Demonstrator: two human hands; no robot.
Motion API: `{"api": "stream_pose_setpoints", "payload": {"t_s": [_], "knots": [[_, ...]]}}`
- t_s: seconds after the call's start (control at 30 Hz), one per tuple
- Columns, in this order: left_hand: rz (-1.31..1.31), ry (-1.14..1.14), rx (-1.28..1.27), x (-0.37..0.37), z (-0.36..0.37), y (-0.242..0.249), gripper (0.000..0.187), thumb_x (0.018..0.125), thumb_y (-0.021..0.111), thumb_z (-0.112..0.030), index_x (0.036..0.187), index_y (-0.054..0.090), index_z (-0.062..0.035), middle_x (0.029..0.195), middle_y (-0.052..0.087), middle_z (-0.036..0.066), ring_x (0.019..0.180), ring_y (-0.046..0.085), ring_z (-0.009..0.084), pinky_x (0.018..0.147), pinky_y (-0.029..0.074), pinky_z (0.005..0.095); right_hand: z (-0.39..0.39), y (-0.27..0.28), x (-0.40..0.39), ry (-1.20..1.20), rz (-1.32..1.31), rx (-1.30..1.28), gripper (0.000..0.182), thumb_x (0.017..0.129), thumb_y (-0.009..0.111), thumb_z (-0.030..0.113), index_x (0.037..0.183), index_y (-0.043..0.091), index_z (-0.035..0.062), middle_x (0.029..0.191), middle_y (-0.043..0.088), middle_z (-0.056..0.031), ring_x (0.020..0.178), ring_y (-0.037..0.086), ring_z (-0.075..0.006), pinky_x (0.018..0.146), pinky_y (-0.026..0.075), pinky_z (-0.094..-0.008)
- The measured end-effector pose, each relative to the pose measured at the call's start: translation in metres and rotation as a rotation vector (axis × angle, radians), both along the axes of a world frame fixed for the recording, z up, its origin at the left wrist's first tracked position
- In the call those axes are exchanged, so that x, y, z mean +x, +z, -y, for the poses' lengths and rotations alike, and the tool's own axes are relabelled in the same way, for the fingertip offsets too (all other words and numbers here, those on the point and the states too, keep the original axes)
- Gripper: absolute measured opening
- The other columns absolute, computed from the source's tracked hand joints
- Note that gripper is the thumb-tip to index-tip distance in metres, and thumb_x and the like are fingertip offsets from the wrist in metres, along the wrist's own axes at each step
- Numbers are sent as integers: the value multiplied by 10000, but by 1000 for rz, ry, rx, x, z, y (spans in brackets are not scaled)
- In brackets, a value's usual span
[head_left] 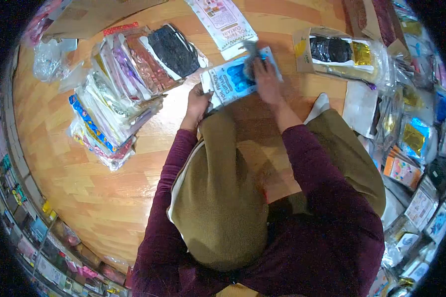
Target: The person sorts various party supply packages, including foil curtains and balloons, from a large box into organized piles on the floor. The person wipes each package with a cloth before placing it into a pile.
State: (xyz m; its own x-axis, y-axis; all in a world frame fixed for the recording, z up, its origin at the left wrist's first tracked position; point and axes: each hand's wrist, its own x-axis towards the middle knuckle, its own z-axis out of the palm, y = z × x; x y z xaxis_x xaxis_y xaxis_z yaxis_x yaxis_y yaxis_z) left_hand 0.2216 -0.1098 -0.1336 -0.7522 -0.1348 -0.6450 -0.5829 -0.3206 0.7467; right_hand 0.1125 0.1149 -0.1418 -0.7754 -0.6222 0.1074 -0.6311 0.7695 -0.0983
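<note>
A blue foil fringe curtain packet [223,85] lies tilted above my knee, its white header towards the left. My left hand [198,103] is closed on the header end of this packet. Over the packet's right half is my right hand [266,81], pressing a grey crumpled cloth [251,62] against its surface. Just beyond, a white foil curtain packet [218,22] lies on the floor, its lower end near the cloth.
Stacked packets [119,94] fan out on the wooden floor [84,193] at left. An open carton [305,52] holds black and gold packets. Many packaged goods [414,136] crowd the right side. Crumpled clear plastic [49,59] lies upper left. Shelves [39,232] curve along the lower left.
</note>
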Motion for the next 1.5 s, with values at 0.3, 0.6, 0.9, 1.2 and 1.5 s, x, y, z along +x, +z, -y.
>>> {"api": "stream_pose_setpoints", "payload": {"t_s": [0.3,0.6,0.9,1.2,1.5], "knots": [[81,56,156,14,0,26,194,797,577,-76,966,523,2,783,584,46,581,537,89,485,453,203,-91,3,19,-575,287,-70,469,677,465,-17,1142,484,43,1234,427,-163,1069,435,-322,865,381,-415],[188,-378,-23,-30,-18,82,242,803,601,-199,944,552,-9,779,604,41,589,567,95,476,453,194,-70,-8,39,-626,135,-129,405,657,506,2,1060,514,50,1175,444,-169,1066,400,-382,908,318,-465],[-533,110,444,-82,-5,190,197,862,491,-92,1024,501,18,937,604,88,798,596,155,724,503,287,-71,4,40,-569,122,-100,444,632,530,13,1074,508,47,1144,460,-176,1037,422,-364,900,322,-424],[-200,88,189,-89,-21,102,286,849,532,-170,1089,481,-25,946,570,87,770,557,144,597,465,249,-78,-8,38,-568,128,-83,433,636,515,-6,1067,504,31,1157,454,-171,1058,407,-356,902,316,-414],[-100,758,-152,-36,31,30,371,776,564,-33,1098,385,8,977,517,123,809,533,202,671,459,301,-84,-25,33,-574,85,-62,393,649,545,33,1040,510,52,1125,458,-153,1018,414,-363,877,332,-424]]}}
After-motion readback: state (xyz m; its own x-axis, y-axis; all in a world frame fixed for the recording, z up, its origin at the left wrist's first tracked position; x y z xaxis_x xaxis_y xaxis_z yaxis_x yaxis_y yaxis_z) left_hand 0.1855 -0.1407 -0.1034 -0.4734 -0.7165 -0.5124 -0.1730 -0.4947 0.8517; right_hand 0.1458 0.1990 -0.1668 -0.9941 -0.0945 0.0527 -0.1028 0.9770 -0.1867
